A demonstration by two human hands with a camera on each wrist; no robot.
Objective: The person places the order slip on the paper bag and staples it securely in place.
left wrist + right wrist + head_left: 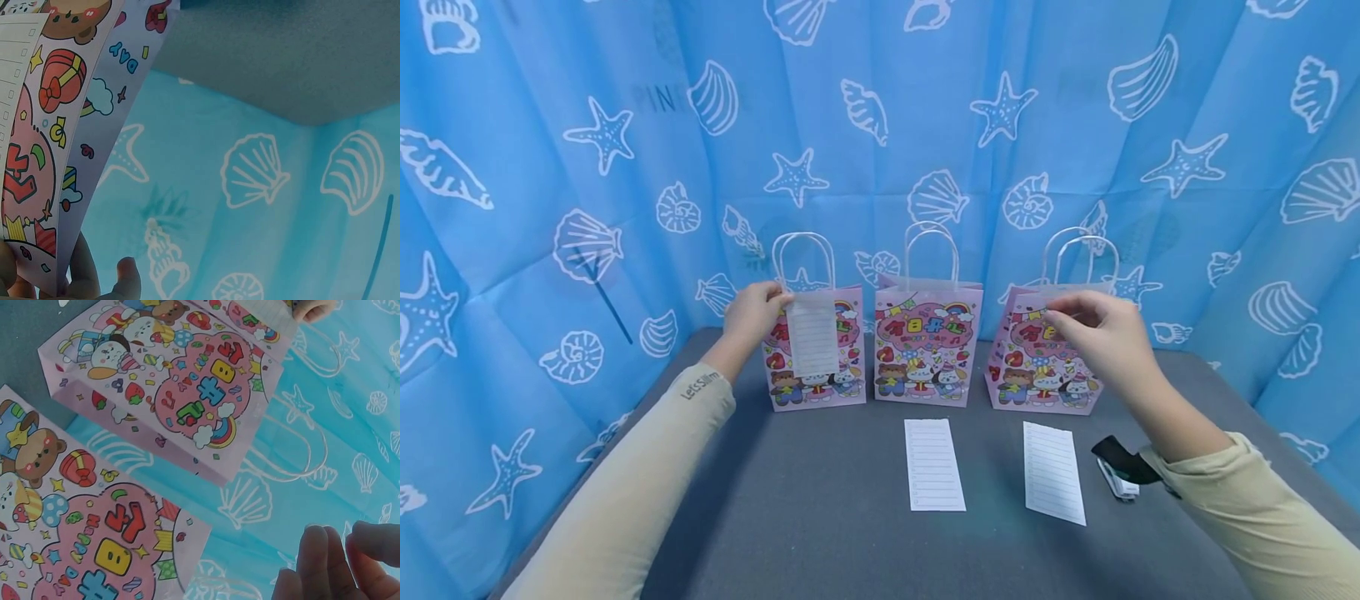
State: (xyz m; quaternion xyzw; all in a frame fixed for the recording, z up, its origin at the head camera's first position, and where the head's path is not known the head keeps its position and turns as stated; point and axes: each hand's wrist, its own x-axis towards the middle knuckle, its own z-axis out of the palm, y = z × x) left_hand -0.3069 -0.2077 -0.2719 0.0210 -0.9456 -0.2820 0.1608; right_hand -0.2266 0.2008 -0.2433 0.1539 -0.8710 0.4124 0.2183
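My left hand (754, 317) pinches the top corner of a white lined paper slip (814, 340) against the front of the left pink gift bag (850, 342). In the left wrist view, fingers (81, 272) show at the bag's top edge, and the slip (14, 81) has small checkboxes along its side. My right hand (1105, 333) is raised before the right gift bag (1037, 379), thumb near the bent fingers and nothing held. The right wrist view shows its fingertips (312, 556) apart from the bags. Cartoon animals and white handles mark each bag.
Between the other two stands the middle gift bag (928, 342). Two more lined slips lie on the grey table, one in the middle (934, 467) and one at right (1054, 473). A small white stapler-like object (1122, 483) lies beneath my right wrist. A blue shell-print curtain (880, 125) hangs behind.
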